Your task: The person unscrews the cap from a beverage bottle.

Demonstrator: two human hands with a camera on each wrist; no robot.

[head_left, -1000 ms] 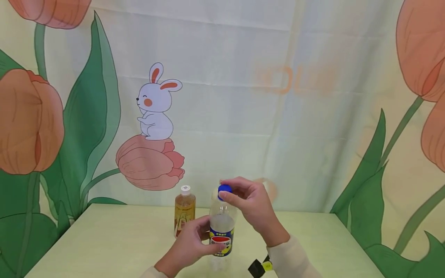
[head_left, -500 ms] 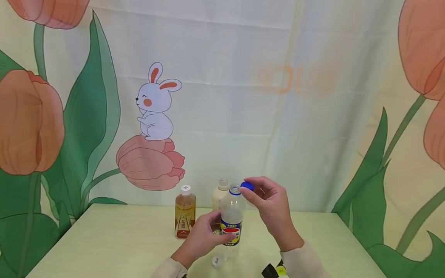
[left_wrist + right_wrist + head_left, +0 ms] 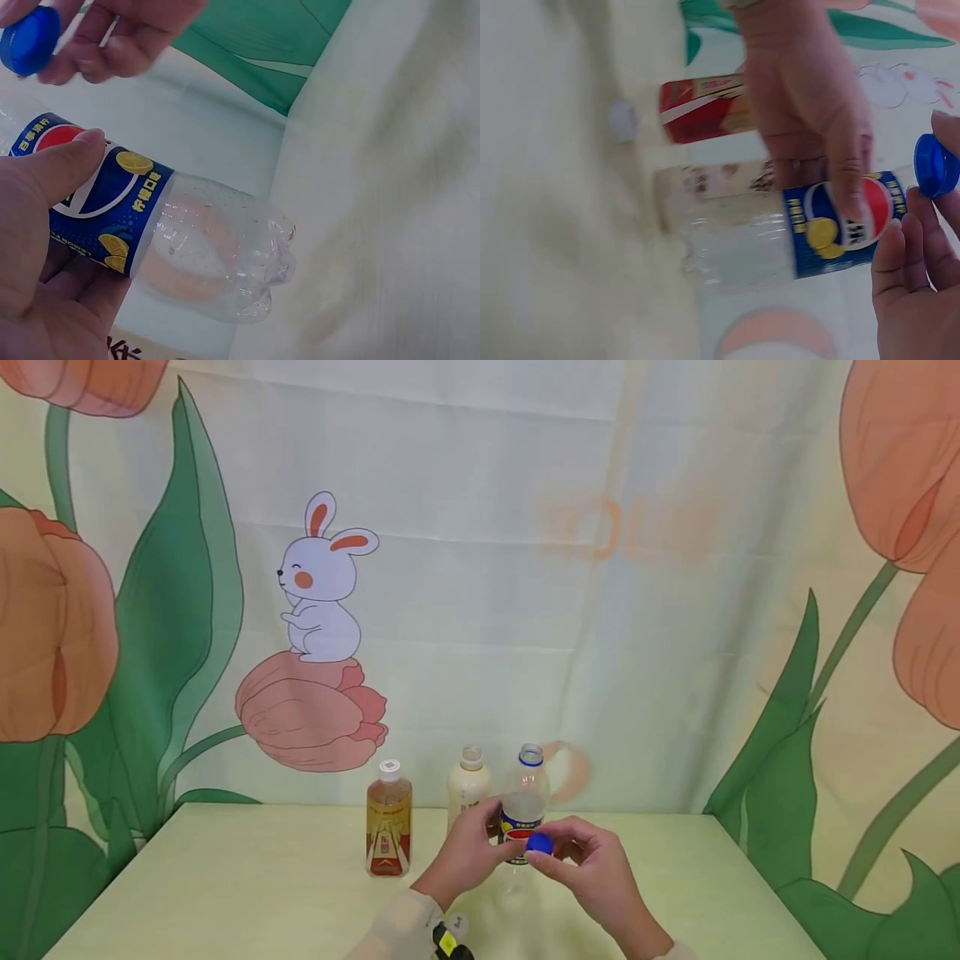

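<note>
Because the clear plastic bottle with a blue, lemon-printed label (image 3: pixel 517 827) is uncapped, too hard a squeeze from the left hand (image 3: pixel 471 847) could buckle its side and push out any liquid; whether it holds any, I cannot tell. That hand curls round the label, thumb across the front, spread only as wide as the bottle, at the lower centre of the head view. Whether the base touches the pale yellow-green counter (image 3: pixel 262 877) is unclear; if it is raised, a slack grip could drop it. Just to the right, the right hand (image 3: pixel 596 870) pinches a small round blue plastic cap (image 3: pixel 539 843) between thumb and fingertips, its other fingers loosely bent; so slight a pinch could let the cap slip and roll. Farther out, a cream-coloured bottle (image 3: pixel 468 782), uncapped, stands behind the left hand, where a nudge might topple it. Left of that, an amber, white-capped bottle with a red-and-gold label (image 3: pixel 389 827) stands apart from the hands. At the bottom centre, a loose white cap (image 3: pixel 459 924) lies near the beige left sleeve (image 3: pixel 403 928), which could brush it away.
</note>
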